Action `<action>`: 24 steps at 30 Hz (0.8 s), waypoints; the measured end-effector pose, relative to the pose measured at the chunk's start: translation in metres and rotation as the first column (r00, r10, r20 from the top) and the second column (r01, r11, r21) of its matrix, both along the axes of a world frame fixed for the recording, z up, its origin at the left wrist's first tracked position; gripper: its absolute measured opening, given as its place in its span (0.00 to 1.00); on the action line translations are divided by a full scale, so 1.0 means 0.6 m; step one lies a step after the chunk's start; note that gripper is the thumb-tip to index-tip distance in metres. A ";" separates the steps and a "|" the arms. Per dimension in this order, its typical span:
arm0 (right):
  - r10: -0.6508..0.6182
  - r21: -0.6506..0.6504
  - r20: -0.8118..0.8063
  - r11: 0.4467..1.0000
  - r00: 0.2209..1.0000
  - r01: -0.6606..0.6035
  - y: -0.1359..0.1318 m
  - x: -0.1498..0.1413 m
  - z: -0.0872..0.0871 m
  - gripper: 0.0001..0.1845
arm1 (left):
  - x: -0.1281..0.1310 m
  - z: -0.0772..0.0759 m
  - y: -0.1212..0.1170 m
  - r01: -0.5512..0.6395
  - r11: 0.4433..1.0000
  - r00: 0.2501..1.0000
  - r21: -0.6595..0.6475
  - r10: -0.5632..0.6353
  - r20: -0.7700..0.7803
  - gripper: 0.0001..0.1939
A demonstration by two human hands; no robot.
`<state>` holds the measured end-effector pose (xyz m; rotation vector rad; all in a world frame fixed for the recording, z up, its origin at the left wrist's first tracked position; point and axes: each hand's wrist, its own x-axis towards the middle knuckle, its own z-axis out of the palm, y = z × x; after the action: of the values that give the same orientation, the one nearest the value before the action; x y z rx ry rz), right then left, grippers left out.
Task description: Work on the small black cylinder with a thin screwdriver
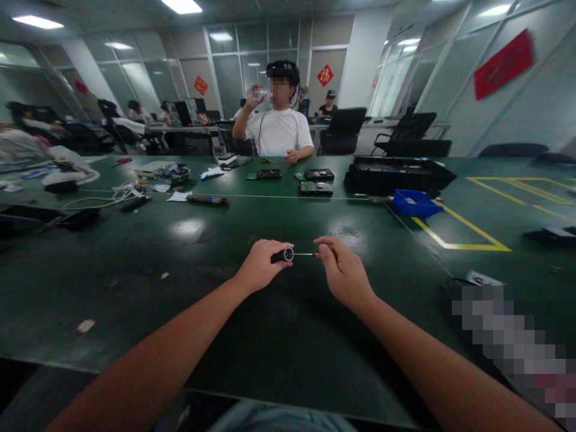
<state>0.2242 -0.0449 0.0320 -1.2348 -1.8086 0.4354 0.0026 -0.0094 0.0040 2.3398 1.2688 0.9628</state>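
Note:
My left hand (pixel 265 264) is closed around a short black cylinder (pixel 279 257) whose round, silver-rimmed end faces me; it looks like a small flashlight, though I cannot be sure. Between thumb and fingers of my right hand (pixel 345 269) is a screwdriver (pixel 306 255) with a red handle, mostly hidden by the hand. Its thin metal shaft points left, and the tip meets or lies right beside the cylinder's rim. Both hands are over the middle of the green table (pixel 252 336), near each other.
Farther off lie hard drives (pixel 315 188), a black tray (pixel 398 174), a blue bin (pixel 416 204) and a dark tool (pixel 207 200). Cables (pixel 108 197) are at the left. Across the table sits a person (pixel 281 129) raising a clear cup. A blurred-out object (pixel 508 336) is at the right.

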 end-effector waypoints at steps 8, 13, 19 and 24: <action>0.006 -0.111 -0.451 0.992 0.893 -0.063 0.021 -0.004 -0.021 0.14 | 0.004 0.003 -0.002 -0.027 0.999 1.000 -0.017 0.027 0.012 0.20; -0.073 -0.292 -0.734 0.931 0.675 -0.217 0.043 -0.004 -0.036 0.17 | 0.000 0.003 0.002 0.036 0.999 0.999 0.012 -0.036 -0.007 0.20; -0.178 -0.271 -0.693 0.962 0.699 -0.024 0.048 0.001 -0.047 0.15 | -0.001 0.000 0.009 0.022 1.000 0.997 0.010 -0.022 -0.068 0.21; -0.070 -0.198 -0.588 0.978 0.806 -0.060 0.037 -0.002 -0.037 0.16 | 0.001 -0.002 0.006 0.027 0.999 0.998 0.021 -0.025 -0.059 0.21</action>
<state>0.2230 -0.0227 0.0096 -1.0765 -1.2369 0.9188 0.0031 -0.0056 0.0031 2.4116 1.2525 0.9100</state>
